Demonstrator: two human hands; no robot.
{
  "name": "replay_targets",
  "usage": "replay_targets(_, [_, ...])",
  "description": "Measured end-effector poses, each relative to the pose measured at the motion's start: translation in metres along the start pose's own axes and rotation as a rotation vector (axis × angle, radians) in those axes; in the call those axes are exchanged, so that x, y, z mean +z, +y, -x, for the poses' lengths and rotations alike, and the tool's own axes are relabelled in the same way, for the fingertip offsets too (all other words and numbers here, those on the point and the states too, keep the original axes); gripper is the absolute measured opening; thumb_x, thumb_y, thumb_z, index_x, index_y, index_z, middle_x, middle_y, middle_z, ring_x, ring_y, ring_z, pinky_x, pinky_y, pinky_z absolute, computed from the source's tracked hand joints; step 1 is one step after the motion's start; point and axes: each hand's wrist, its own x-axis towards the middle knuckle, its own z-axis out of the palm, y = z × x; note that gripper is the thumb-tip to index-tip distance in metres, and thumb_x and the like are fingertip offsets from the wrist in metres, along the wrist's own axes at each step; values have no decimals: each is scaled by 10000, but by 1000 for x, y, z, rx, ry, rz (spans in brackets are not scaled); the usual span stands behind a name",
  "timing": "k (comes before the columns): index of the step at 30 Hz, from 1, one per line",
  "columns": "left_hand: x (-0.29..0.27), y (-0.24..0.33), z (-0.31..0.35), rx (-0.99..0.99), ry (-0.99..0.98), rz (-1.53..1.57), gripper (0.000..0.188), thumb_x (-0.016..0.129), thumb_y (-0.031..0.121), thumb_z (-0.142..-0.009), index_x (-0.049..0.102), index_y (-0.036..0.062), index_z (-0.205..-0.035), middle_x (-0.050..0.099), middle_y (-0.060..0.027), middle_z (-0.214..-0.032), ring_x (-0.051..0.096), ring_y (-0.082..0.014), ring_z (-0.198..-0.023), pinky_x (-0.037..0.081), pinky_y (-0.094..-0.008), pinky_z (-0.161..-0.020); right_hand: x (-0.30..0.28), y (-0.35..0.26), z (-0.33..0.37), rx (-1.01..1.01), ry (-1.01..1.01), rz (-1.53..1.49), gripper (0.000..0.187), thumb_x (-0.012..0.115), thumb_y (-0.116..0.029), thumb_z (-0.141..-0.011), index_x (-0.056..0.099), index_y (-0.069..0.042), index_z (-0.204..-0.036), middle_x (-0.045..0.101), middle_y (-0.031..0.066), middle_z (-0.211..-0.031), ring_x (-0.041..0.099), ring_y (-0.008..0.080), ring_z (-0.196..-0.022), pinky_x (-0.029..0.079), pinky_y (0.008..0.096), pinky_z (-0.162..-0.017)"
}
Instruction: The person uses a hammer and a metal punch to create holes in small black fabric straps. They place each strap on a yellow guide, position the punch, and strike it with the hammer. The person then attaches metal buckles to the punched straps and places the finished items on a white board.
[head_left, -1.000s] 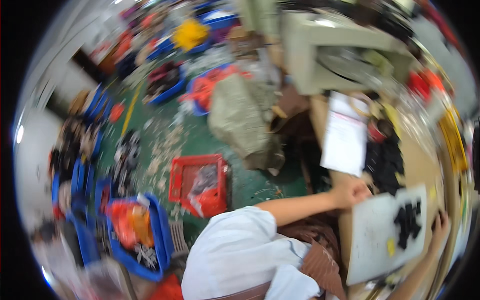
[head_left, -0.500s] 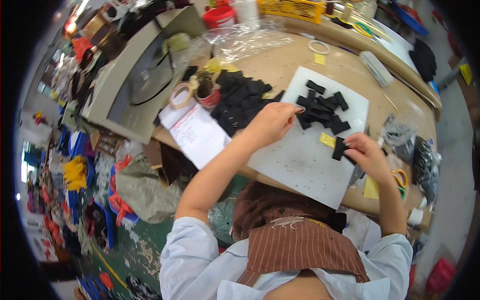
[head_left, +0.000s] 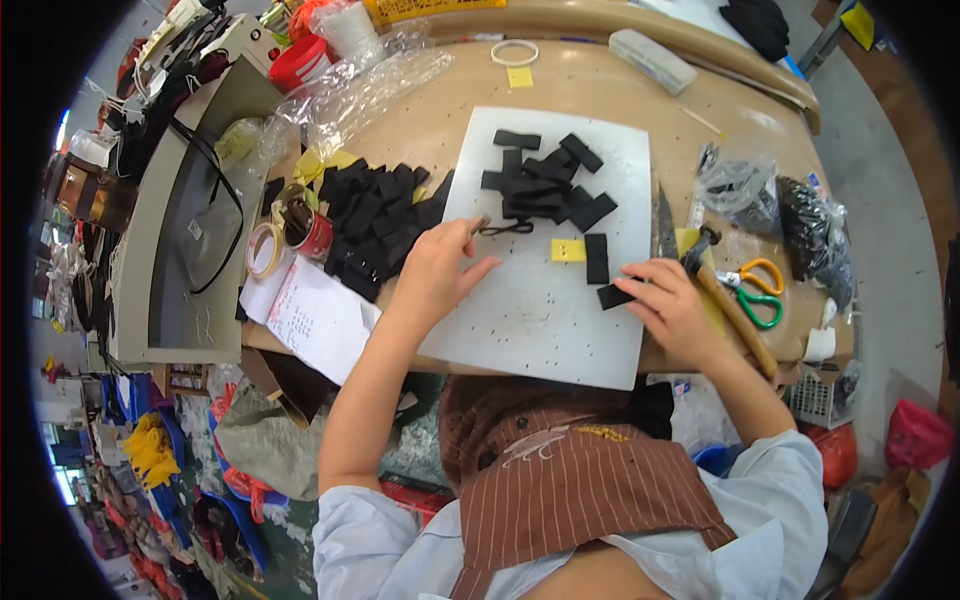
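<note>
At the white board's [head_left: 500, 330] left side, my left hand [head_left: 435, 270] has its thumb apart and its other fingers curled on a small metal-tipped piece [head_left: 482, 224]. A thin black loop lies beside that tip; I cannot tell whether they are joined. On the board's right side my right hand [head_left: 668, 305] pinches the end of a short black strip [head_left: 613, 296]. Just above it, another black strip [head_left: 597, 258] lies upright against a yellow card [head_left: 567, 250] with small dark marks. Further up is a loose pile of black strips [head_left: 535, 185].
Left of the board lie a bigger heap of black strips [head_left: 365, 215], a red can [head_left: 312, 235], a tape roll [head_left: 264, 250] and a written notebook [head_left: 325, 315]. On the right are a hammer [head_left: 735, 310], scissors [head_left: 755, 290] and plastic bags [head_left: 740, 190].
My left hand has drawn back from the pile toward the board's left side, thumb now apart. My right hand has a strip tilted below the upright one. The whole view has shifted.
</note>
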Motion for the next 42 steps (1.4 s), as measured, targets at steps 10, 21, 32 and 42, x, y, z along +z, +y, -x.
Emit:
replay_targets(10, [14, 3, 6, -102, 54, -4, 373, 769, 64, -765, 399, 22, -774, 704, -98, -928, 574, -305, -713, 467, -365, -640, -13, -11, 9, -5, -61, 0, 320, 745, -71, -756, 697, -77, -1072, 629, 91, -1151, 554, 317, -1083, 466, 404, -920])
replay_targets(21, [14, 4, 16, -146, 87, 87, 448, 791, 60, -744, 344, 65, -776, 721, -91, -1055, 582, -239, -746, 460, -327, -656, -3, -12, 32, 48, 46, -67, 231, 739, -47, -756, 733, -80, -984, 665, 81, -1047, 608, 286, -964, 498, 372, -839])
replay_targets(32, [14, 49, 38, -146, -15, 211, 436, 806, 64, -711, 374, 63, -767, 727, -70, -1028, 596, -214, -825, 458, -334, -769, -3, -33, -4, -73, -9, -219, 317, 759, -15, -722, 702, -48, -1031, 682, 99, -1000, 637, 272, -951, 514, 365, -831])
replay_targets(42, [21, 55, 57, -27, 28, 250, 483, 853, 128, -663, 382, 88, -760, 720, -67, -1093, 564, -246, -770, 435, -348, -816, 18, -29, -33, -1, -137, -340, 370, 773, -61, -744, 674, -58, -1100, 663, 86, -1033, 611, 269, -964, 508, 361, -806])
